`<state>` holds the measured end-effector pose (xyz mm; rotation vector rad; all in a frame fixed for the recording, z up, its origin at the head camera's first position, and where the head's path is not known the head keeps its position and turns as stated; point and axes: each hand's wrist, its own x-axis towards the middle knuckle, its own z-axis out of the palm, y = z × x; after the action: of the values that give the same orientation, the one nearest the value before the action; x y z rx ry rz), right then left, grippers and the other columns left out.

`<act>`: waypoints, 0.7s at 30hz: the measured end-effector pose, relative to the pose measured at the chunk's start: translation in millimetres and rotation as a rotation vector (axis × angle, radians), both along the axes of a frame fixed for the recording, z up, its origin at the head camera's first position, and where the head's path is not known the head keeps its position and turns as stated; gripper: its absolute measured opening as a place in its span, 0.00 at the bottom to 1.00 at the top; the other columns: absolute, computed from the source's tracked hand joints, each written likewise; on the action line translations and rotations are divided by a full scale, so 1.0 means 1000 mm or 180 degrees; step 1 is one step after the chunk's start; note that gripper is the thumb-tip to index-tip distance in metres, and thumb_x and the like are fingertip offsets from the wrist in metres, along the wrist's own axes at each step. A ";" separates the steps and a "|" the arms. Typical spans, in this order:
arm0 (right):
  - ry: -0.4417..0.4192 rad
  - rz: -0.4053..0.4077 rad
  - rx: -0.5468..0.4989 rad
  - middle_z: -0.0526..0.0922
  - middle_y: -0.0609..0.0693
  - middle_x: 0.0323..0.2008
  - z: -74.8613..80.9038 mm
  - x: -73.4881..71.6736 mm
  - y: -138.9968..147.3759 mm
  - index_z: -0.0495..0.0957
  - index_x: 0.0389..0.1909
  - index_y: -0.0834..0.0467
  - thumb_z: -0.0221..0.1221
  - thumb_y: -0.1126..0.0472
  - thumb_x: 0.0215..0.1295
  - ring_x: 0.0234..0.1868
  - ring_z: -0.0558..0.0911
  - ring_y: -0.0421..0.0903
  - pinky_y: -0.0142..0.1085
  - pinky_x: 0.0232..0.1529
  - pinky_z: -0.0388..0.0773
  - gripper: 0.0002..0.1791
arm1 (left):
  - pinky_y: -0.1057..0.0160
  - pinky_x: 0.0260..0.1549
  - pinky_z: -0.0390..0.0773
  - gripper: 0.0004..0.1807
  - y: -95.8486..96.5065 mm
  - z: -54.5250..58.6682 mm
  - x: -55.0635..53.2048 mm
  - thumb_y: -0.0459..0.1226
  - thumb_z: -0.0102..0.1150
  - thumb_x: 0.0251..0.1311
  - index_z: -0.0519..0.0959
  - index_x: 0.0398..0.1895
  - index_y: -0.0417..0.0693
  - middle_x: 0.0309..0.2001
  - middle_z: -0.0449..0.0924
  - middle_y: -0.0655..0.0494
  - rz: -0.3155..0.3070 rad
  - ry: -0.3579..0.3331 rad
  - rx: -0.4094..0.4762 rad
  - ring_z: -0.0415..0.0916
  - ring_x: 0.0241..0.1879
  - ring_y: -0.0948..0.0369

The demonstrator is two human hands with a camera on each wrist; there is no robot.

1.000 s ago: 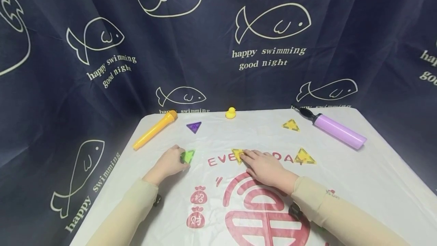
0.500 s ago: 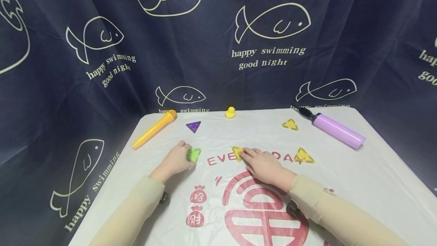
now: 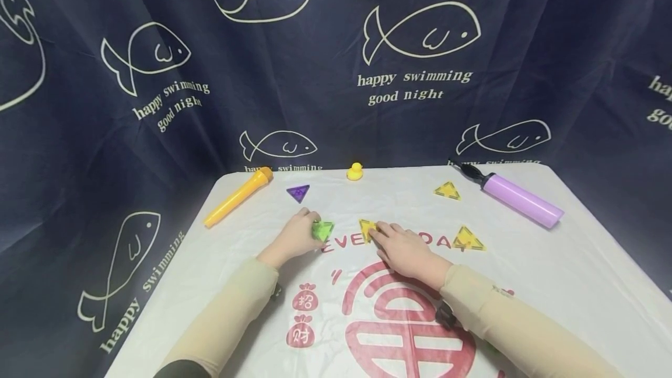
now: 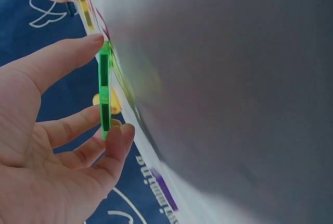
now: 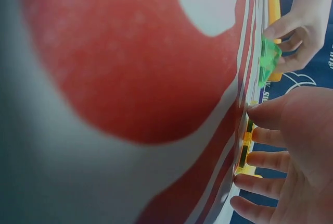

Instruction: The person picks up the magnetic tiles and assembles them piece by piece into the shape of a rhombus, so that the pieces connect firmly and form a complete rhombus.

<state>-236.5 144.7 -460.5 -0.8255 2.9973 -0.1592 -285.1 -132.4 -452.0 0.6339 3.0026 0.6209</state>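
My left hand (image 3: 298, 234) pinches a translucent green triangular magnetic tile (image 3: 323, 230) between thumb and fingers. In the left wrist view the green tile (image 4: 105, 91) is seen edge-on, with the thumb at one end and the fingertips at the other. Just to the right, a yellow triangular magnetic tile (image 3: 367, 230) lies on the table. My right hand (image 3: 406, 248) rests there with fairly straight fingers touching its right side. The right wrist view shows the thumb and fingers along the edge of that yellow tile (image 5: 245, 146). A gap separates the green and yellow tiles.
Two more yellow triangles (image 3: 469, 239) lie on the right side of the white-covered table. A purple triangle (image 3: 298, 193), an orange toy microphone (image 3: 238, 197), a yellow rubber duck (image 3: 355, 171) and a purple hand pump (image 3: 521, 199) lie toward the back. A dark curtain (image 3: 336, 86) hangs behind.
My left hand has moved to the right with the green tile, closing in on the yellow one. The right hand and its yellow tile have shifted only slightly, a little away from me.
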 end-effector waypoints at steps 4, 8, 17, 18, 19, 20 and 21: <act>-0.0051 -0.0066 -0.0253 0.70 0.61 0.67 -0.001 -0.006 -0.002 0.72 0.70 0.59 0.62 0.54 0.70 0.65 0.72 0.60 0.56 0.62 0.75 0.30 | 0.52 0.51 0.80 0.38 0.013 0.002 -0.003 0.42 0.83 0.42 0.78 0.56 0.34 0.46 0.76 0.47 -0.0057 -0.0013 -0.0031 0.76 0.42 0.54; -0.0187 -0.0274 -0.0683 0.74 0.59 0.60 -0.002 -0.015 -0.005 0.75 0.65 0.58 0.68 0.51 0.64 0.57 0.74 0.58 0.54 0.59 0.76 0.30 | 0.53 0.49 0.80 0.38 0.023 0.003 -0.005 0.42 0.83 0.42 0.78 0.56 0.34 0.45 0.76 0.46 -0.0070 -0.0003 -0.0063 0.76 0.40 0.54; -0.0337 -0.1127 -0.0917 0.71 0.68 0.61 -0.004 -0.028 -0.016 0.69 0.65 0.72 0.71 0.36 0.54 0.58 0.72 0.62 0.56 0.59 0.75 0.52 | 0.54 0.50 0.81 0.36 0.040 0.000 -0.011 0.44 0.82 0.44 0.79 0.55 0.37 0.45 0.75 0.48 -0.0015 0.0017 -0.0082 0.76 0.42 0.54; -0.0340 -0.1168 -0.0900 0.71 0.69 0.61 -0.004 -0.029 -0.017 0.68 0.65 0.72 0.71 0.35 0.53 0.58 0.72 0.62 0.56 0.59 0.76 0.53 | 0.54 0.49 0.81 0.36 0.041 0.000 -0.012 0.44 0.82 0.44 0.79 0.55 0.37 0.45 0.75 0.48 -0.0013 0.0019 -0.0084 0.76 0.41 0.54; -0.0345 -0.1186 -0.0877 0.70 0.70 0.62 -0.005 -0.030 -0.018 0.67 0.66 0.73 0.71 0.35 0.53 0.58 0.72 0.62 0.56 0.59 0.76 0.53 | 0.55 0.48 0.81 0.36 0.043 0.000 -0.012 0.44 0.82 0.44 0.79 0.55 0.37 0.45 0.75 0.48 -0.0007 0.0025 -0.0094 0.76 0.41 0.54; -0.0348 -0.1195 -0.0855 0.70 0.70 0.62 -0.006 -0.031 -0.019 0.67 0.66 0.73 0.71 0.36 0.54 0.57 0.72 0.62 0.56 0.58 0.76 0.54 | 0.55 0.47 0.81 0.36 0.044 0.000 -0.013 0.45 0.82 0.44 0.79 0.55 0.38 0.45 0.75 0.49 0.0002 0.0019 -0.0105 0.76 0.40 0.54; -0.0350 -0.1197 -0.0836 0.71 0.70 0.61 -0.006 -0.032 -0.020 0.67 0.66 0.74 0.71 0.36 0.54 0.56 0.72 0.62 0.56 0.58 0.77 0.53 | 0.56 0.47 0.81 0.36 0.045 0.000 -0.013 0.45 0.82 0.44 0.78 0.55 0.38 0.44 0.74 0.49 0.0007 0.0015 -0.0113 0.76 0.40 0.55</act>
<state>-268.3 124.5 -466.8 -0.2403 3.0296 -0.5949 -298.2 -87.1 -451.6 0.6315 3.0117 0.5657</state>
